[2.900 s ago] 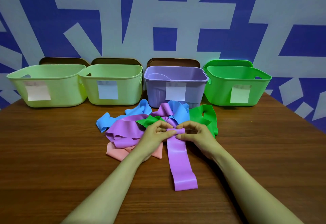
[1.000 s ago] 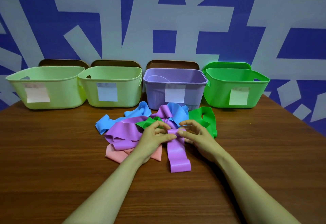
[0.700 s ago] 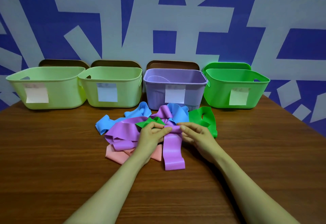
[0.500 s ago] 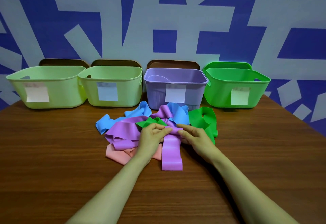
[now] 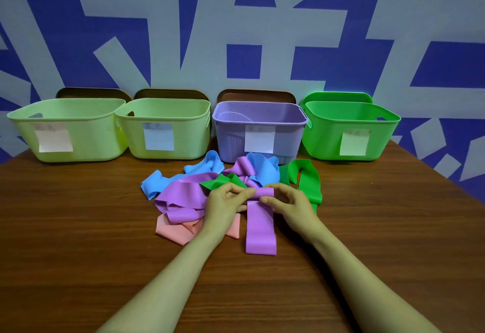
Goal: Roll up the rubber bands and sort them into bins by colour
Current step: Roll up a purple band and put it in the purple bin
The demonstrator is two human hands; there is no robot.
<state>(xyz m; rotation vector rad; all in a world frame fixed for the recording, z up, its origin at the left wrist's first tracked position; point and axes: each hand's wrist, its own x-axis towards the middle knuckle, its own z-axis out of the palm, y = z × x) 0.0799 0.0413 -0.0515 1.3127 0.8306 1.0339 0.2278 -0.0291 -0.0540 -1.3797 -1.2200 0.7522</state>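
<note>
As the blue-and-pale patterned wall [image 5: 244, 59] filled the whole background, the brown wooden table [image 5: 78, 241] ran out wide beneath it. And there at its far edge was the line-up, four bins side by side. The left pale-green bin [image 5: 86, 128] and the second pale-green bin [image 5: 183, 128] stood close together. Next came the lilac bin [image 5: 231, 136], then the bright green bin [image 5: 328, 136] on the far right. Each one carried a paper note [image 5: 158, 136] on its front wall, the writing too faint to read. Flat lids leaned up behind them: brown lids [image 5: 170, 93] behind the first three, a green lid [image 5: 336, 96] behind the last.

Mid-table, just in front of the lilac bin, lay the heap of bands [image 5: 244, 170]. A blue band [image 5: 153, 184] sprawled out to the left. A crumpled purple band [image 5: 181, 193] was folded over a pink band [image 5: 173, 230] at the near left. A green band [image 5: 309, 183] looped along the right, beside the right wrist.

And here was the action! The purple band [image 5: 260, 230] lay flat on the table, running toward the person, its far end wound into a small roll at the near edge of the heap. The left hand [image 5: 225, 201] came in from the left, thumb and curled fingers pinching that roll's left end. The right hand [image 5: 294, 205] mirrored it, fingers curled round the right end and gripping it. Both forearms were bare, reaching in from the bottom.
</note>
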